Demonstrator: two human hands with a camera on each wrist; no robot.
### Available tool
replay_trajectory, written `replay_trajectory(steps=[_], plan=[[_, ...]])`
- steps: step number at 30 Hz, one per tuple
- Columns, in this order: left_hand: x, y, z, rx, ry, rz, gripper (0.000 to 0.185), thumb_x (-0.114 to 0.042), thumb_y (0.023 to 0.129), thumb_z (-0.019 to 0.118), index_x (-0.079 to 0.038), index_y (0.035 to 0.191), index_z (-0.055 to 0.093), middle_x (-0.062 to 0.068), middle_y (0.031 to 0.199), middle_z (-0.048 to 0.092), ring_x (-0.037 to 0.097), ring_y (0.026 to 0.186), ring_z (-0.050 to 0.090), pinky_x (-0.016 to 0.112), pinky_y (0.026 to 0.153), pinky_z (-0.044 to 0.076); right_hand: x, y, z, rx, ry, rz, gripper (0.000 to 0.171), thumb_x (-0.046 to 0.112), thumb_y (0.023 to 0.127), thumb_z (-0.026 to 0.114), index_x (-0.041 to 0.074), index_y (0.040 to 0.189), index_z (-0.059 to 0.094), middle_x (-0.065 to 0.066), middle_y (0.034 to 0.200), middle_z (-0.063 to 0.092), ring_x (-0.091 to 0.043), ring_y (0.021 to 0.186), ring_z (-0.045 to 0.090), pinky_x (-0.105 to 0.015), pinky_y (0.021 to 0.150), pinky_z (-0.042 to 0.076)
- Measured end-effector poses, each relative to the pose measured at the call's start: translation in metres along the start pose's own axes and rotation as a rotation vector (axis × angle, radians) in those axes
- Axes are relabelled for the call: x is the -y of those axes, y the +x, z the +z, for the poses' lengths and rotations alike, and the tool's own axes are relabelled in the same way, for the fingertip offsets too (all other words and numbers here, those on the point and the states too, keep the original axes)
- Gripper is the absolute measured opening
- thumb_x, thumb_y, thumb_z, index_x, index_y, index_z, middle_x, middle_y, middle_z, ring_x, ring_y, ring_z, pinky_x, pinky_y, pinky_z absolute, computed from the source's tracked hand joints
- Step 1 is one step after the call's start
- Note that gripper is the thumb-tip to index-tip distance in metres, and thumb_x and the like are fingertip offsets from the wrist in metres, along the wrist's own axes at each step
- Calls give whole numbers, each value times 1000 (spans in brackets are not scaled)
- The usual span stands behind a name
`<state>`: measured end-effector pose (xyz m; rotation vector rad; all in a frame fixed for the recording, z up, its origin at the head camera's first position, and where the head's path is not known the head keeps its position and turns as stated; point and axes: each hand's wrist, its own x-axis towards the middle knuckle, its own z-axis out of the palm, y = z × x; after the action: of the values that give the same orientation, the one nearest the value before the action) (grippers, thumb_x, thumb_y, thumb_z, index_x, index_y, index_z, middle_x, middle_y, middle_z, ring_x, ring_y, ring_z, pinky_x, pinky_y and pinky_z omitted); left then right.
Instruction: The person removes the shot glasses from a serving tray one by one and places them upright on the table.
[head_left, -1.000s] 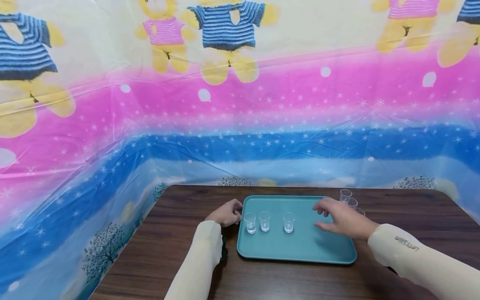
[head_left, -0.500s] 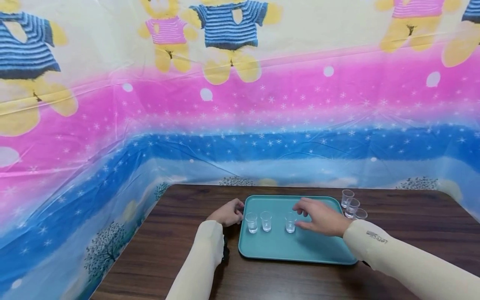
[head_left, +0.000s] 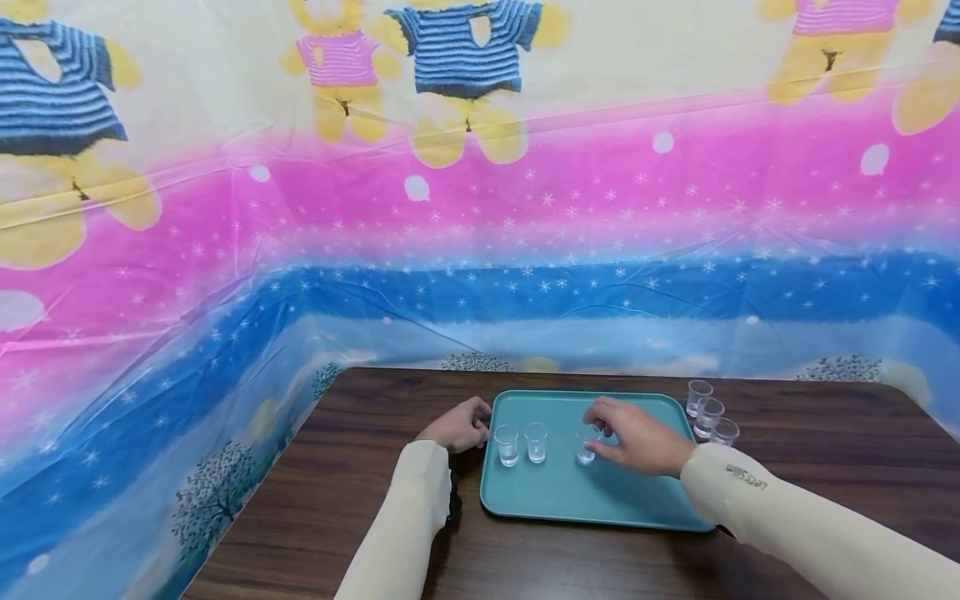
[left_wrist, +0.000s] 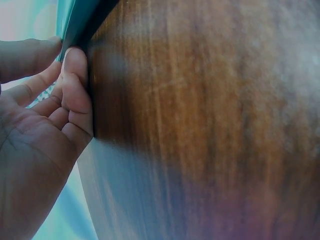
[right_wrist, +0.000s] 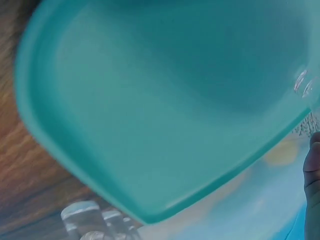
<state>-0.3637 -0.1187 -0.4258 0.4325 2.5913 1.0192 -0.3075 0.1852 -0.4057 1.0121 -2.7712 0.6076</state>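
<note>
Behind everything hangs a plastic sheet printed with teddy bears in striped shirts, pink and blue bands and little white stars, wrapped around the back and left of a dark wood worktop.

On the worktop sits a teal tray. Three small clear cups stand in a row on the tray's far half: one at the left, one right next to it, and a third cup a bit further right. Each of the two left ones looks like it has a little clear liquid at the bottom.

The right hand is over the tray and its fingers are curled round that third cup, thumb on the near side and fingertips at the rim, so it's got hold of it. The cup itself is still low on the tray; can't tell if it's lifted off or not.

The left hand is at the tray's left edge. In the left wrist view its fingers are bent and pressed against the tray rim, thumb on the other side of the rim, so it's pinching the edge.

Off the tray, just past its far right corner, three more clear cups stand bunched together on the worktop. Both arms are in cream sleeves.
</note>
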Motion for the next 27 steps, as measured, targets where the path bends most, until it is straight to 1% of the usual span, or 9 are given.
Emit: replay_trajectory(steps=[4, 10, 15, 19, 23, 27], plan=[[0, 1, 1, 1, -4, -8, 37, -6, 93, 51, -2, 129, 44, 9, 94, 56, 20, 75, 56, 32, 58, 37, -6, -7, -8, -14, 4, -4, 25, 19, 87, 69, 9, 109, 61, 2, 95, 55, -13, 83, 55, -31, 70, 48], [0, 3, 2, -9, 5, -6, 36, -6, 94, 52, -2, 128, 44, 9, 91, 56, 21, 75, 56, 32, 59, 38, -19, -22, -21, -52, -57, 13, 26, 22, 86, 71, 12, 109, 61, 7, 94, 54, -9, 81, 55, -30, 70, 48], [-1, 2, 2, -4, 2, -9, 36, -6, 94, 52, -2, 128, 44, 9, 90, 56, 21, 75, 56, 32, 58, 38, -29, -42, -32, -55, -81, 58, 26, 22, 86, 71, 13, 108, 61, 7, 93, 54, -10, 81, 55, -30, 69, 48], [-2, 2, 2, -1, -4, -7, 37, -5, 93, 51, -2, 129, 43, 10, 88, 56, 21, 74, 55, 32, 57, 37, -37, -58, -39, -42, -82, 99, 26, 22, 86, 70, 14, 109, 61, 9, 93, 53, -10, 81, 54, -30, 68, 47], [-2, 1, 2, -3, -10, -3, 37, -5, 93, 51, -1, 129, 43, 10, 85, 57, 21, 73, 54, 32, 57, 37, -45, -72, -46, -55, -63, 109, 26, 20, 86, 71, 14, 108, 61, 10, 89, 52, -7, 77, 51, -28, 64, 45], [-2, 1, 1, 0, -11, -4, 37, -5, 93, 51, -1, 129, 43, 9, 82, 57, 21, 72, 54, 32, 59, 37, -54, -84, -52, -68, -56, 122, 25, 20, 85, 71, 14, 107, 61, 9, 90, 54, -4, 76, 52, -26, 63, 46]])
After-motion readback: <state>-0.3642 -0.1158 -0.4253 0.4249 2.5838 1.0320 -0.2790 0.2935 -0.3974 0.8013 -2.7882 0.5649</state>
